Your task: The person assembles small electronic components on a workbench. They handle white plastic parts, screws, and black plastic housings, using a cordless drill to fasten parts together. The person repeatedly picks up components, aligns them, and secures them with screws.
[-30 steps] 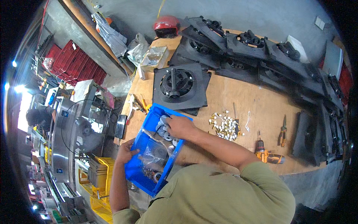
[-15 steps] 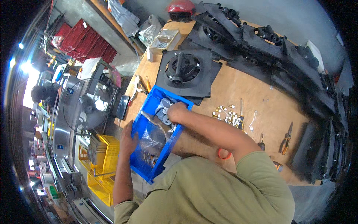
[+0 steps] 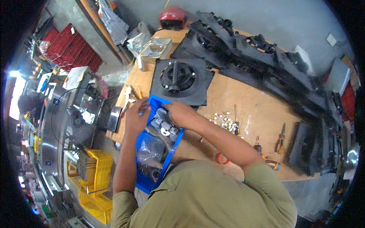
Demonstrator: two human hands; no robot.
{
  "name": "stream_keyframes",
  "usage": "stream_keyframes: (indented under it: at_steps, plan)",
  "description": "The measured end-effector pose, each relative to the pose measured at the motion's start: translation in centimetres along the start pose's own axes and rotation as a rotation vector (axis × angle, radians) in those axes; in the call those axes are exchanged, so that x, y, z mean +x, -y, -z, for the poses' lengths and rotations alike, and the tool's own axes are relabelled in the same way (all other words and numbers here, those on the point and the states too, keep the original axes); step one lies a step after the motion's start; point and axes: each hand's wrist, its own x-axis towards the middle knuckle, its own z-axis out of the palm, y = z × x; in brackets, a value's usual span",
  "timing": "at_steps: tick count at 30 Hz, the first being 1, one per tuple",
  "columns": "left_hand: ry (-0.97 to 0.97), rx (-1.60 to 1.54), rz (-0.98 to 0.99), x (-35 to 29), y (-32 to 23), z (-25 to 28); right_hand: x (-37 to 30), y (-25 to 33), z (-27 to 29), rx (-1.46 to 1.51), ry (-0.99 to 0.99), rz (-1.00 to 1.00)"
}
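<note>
A blue bin point(image 3: 166, 170) lies slanted across the table's near left edge, by my body. Grey plastic parts point(image 3: 164, 122) fill its far end, and a clear plastic bag point(image 3: 152, 146) covers the near part. My left hand point(image 3: 137, 114) is closed over the left rim near the far corner, fingers curled. On the opposite side, my right hand point(image 3: 181, 114) closes at the far right rim, beside the grey parts; some of its fingertips are hidden. Just beyond the bin lies a black square fan housing point(image 3: 178, 99) with a round grille.
Small white-and-brass fittings point(image 3: 228, 123), a red ring point(image 3: 222, 158), a screwdriver point(image 3: 258, 144) and pliers point(image 3: 280, 139) lie to the right. Black panels point(image 3: 243, 62) line the far side. Left stand a phone point(image 3: 114, 118), a fan point(image 3: 76, 117) and yellow crates point(image 3: 99, 182).
My right hand has come out of the grey parts to the bin's far right rim. My left hand has slid forward along the left rim. The view has shifted slightly.
</note>
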Motion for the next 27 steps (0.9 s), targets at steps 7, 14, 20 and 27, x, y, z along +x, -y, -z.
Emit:
stream_keyframes:
  at_steps: [7, 14, 20, 27]
  plan:
    - [0.285, 0.229, -0.052, 11.4, 0.4, -8.7, -10.8, -5.5, -0.2, 0.446, -0.457, -0.307]
    - [0.389, 0.194, 0.109, 16.8, 2.4, -13.1, -23.0, -8.5, -6.0, 1.163, -0.638, -0.938]
    - [0.247, 0.061, 0.017, 16.3, 3.4, -14.1, -29.2, -9.3, -8.0, 1.065, -0.846, -0.892]
    - [0.195, 0.012, 0.040, 13.7, 1.8, -14.3, -30.6, -10.6, -9.0, 1.010, -0.947, -0.927]
